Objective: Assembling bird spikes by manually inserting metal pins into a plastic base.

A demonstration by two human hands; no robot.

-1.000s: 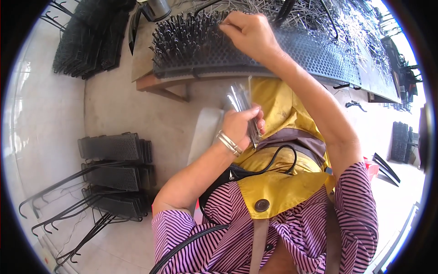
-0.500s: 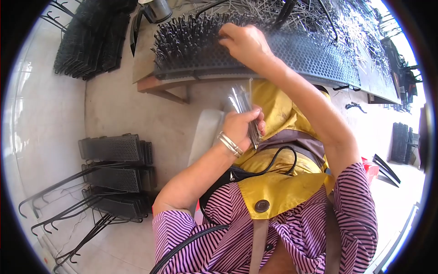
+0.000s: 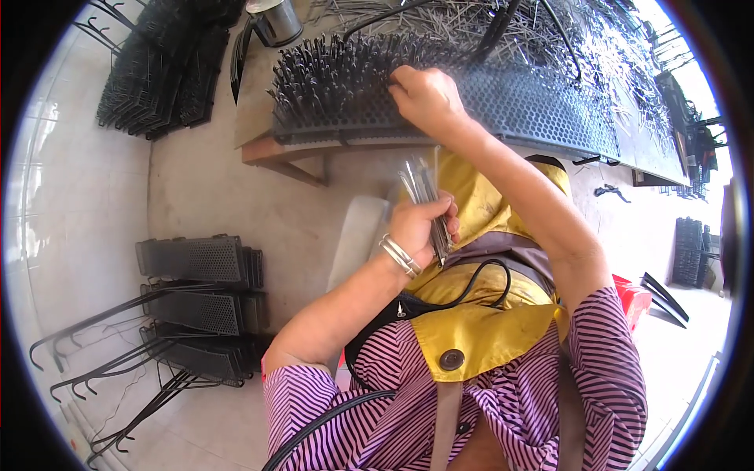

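My left hand (image 3: 415, 228) is wrapped round a bundle of thin metal rods (image 3: 422, 182), held upright in front of my yellow apron (image 3: 479, 314). Above it, my right hand (image 3: 432, 98) is at a dark perforated panel (image 3: 542, 110), its fingertips pinched together. Whatever those fingers hold is too small or hidden to make out. Many dark rods (image 3: 330, 78) stand upright in the holes on the panel's left part, just beside my right hand. On the right part, the holes show without rods.
The panel lies on a table (image 3: 255, 141) with a heap of loose rods (image 3: 542, 31) behind it. A metal cup (image 3: 276, 22) stands at the table's far left. Black perforated racks with hooked arms (image 3: 192, 259) are stacked at left. A red stool-like object (image 3: 631, 296) is at right.
My right hand has shifted slightly right and down over the panel, fingers still pinched. The whole view has shifted slightly. My left hand keeps hold of the rods.
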